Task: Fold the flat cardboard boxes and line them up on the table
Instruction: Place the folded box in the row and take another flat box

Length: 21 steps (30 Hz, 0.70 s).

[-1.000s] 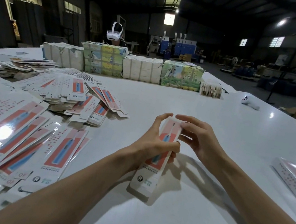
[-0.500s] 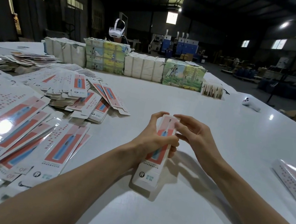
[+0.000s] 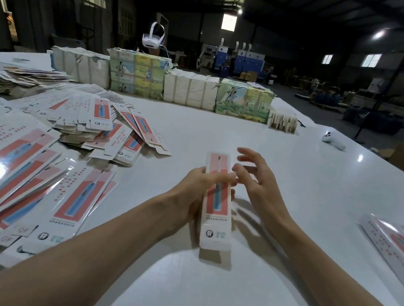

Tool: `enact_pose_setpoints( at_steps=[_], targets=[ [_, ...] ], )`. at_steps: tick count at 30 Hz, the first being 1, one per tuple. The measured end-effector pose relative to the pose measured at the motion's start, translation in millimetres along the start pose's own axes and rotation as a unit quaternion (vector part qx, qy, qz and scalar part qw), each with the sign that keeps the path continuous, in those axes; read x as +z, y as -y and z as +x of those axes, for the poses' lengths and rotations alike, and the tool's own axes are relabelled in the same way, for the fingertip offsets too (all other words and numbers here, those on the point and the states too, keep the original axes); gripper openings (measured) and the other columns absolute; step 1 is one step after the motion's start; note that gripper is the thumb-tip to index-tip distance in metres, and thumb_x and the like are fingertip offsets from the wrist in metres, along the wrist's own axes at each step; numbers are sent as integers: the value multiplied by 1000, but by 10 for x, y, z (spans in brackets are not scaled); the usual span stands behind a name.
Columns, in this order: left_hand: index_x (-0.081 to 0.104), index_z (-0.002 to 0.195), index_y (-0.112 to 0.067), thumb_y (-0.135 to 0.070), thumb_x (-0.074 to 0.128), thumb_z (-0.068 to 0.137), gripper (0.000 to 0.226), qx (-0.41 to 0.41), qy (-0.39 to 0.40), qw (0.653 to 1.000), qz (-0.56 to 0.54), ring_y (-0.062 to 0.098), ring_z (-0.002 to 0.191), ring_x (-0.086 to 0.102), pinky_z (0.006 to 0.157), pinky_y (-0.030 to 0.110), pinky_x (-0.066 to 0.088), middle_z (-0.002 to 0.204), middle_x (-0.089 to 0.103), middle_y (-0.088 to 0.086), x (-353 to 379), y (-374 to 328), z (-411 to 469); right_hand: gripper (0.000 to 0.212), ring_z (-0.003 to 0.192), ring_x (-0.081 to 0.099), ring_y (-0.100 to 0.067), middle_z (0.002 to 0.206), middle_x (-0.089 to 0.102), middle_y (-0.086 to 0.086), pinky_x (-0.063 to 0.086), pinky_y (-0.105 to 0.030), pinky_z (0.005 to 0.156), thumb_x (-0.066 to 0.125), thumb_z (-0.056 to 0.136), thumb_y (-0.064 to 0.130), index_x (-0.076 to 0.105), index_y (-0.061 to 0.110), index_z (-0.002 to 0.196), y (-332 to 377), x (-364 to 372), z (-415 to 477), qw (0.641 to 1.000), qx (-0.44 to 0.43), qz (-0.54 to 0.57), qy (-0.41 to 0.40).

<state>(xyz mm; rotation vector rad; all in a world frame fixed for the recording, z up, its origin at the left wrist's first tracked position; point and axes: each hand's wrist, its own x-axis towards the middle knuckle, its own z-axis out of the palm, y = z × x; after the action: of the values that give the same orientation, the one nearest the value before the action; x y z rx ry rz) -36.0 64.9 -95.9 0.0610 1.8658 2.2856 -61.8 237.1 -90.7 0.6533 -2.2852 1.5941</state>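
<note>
Head view: left hand (image 3: 196, 191) grips the folded box (image 3: 216, 202) above the surface (image 3: 295, 194); right hand (image 3: 256, 185) hovers beside it, fingers spread.

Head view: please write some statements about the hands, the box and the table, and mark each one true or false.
1. The left hand grips the folded box. True.
2. The right hand clamps the box's top end. False: its fingers are spread open beside the box, and no grip shows.
3. The flat boxes lie piled on the left part of the table. True.
4. The box in the hand is green and yellow. False: it is white with a red panel and a blue shape.
5. A white headset stands beyond the wrapped bundles. True.
</note>
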Motion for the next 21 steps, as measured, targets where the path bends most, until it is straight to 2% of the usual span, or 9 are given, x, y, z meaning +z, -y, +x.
enact_pose_setpoints(
  at_steps=[2, 4, 7, 10, 13, 15, 17, 19, 21],
  targets=[
    [60, 127, -17, -39, 75, 91, 45, -4, -11, 999, -42, 23, 90, 77, 83, 44, 63, 109, 78, 14, 0, 0, 10, 26, 108, 63, -10, 126, 58, -7, 52, -12, 83, 56, 108, 21, 60, 18, 134, 4, 8, -9, 998, -26, -60, -16],
    [58, 132, -12, -40, 69, 95, 47, 6, 13, 994, -106, 28, 98, 77, 89, 52, 61, 109, 76, 17, 14, -11, 1, 21, 99, 63, -2, 119, 60, -7, 50, -9, 78, 53, 109, 25, 65, 18, 125, 22, 27, -38, 996, -36, -87, -2],
    [52, 143, -2, -38, 64, 100, 57, 27, 94, 977, -192, 36, 119, 70, 99, 55, 57, 129, 69, 23, 39, -28, -51, 26, 93, 63, -5, 111, 62, 1, 50, -16, 75, 53, 107, 43, 69, 26, 119, 41, 54, -70, 987, -52, -147, 39],
    [53, 141, 2, -43, 67, 97, 65, 40, 112, 980, -157, 32, 113, 70, 89, 47, 60, 122, 68, 23, 23, -31, -48, 38, 99, 59, -11, 109, 60, 4, 50, -28, 81, 60, 98, 60, 63, 29, 119, 85, 63, -95, 980, -46, -186, 58],
    [49, 146, 0, -46, 68, 96, 70, 46, 97, 982, -152, 31, 114, 68, 92, 45, 59, 124, 66, 21, 44, -21, -7, 52, 111, 53, -17, 117, 58, 0, 50, -32, 90, 70, 91, 58, 56, 24, 127, 140, 61, -129, 967, -51, -236, 76],
    [46, 148, -12, -62, 61, 97, 73, 67, 77, 994, -43, 22, 119, 69, 95, 41, 58, 135, 67, 12, 73, -14, 24, 48, 112, 53, -18, 118, 58, -2, 50, -31, 91, 72, 94, 49, 56, 22, 130, 204, 14, -139, 965, -55, -249, 54],
    [42, 147, -28, -75, 48, 93, 73, 106, 61, 986, 111, 11, 118, 67, 96, 36, 56, 139, 63, 1, 79, 3, 12, 41, 107, 49, -18, 114, 57, -1, 44, -24, 84, 70, 98, 43, 58, 20, 130, 243, -120, -160, 956, -67, -285, 12],
    [50, 138, -44, -78, 45, 96, 54, 169, 53, 946, 271, -1, 109, 65, 90, 29, 54, 131, 62, -12, 37, 66, 1, 39, 106, 45, -16, 113, 54, 1, 40, -18, 81, 68, 99, 40, 58, 20, 131, 262, -338, -227, 942, -54, -332, -7],
    [66, 120, -45, -55, 56, 102, 23, 229, 42, 870, 434, 0, 103, 64, 87, 25, 53, 117, 61, -18, -18, 141, 29, 42, 110, 43, -17, 117, 53, 1, 44, -21, 86, 67, 100, 40, 56, 19, 134, 226, -604, -350, 927, -4, -375, 4]
  ],
)
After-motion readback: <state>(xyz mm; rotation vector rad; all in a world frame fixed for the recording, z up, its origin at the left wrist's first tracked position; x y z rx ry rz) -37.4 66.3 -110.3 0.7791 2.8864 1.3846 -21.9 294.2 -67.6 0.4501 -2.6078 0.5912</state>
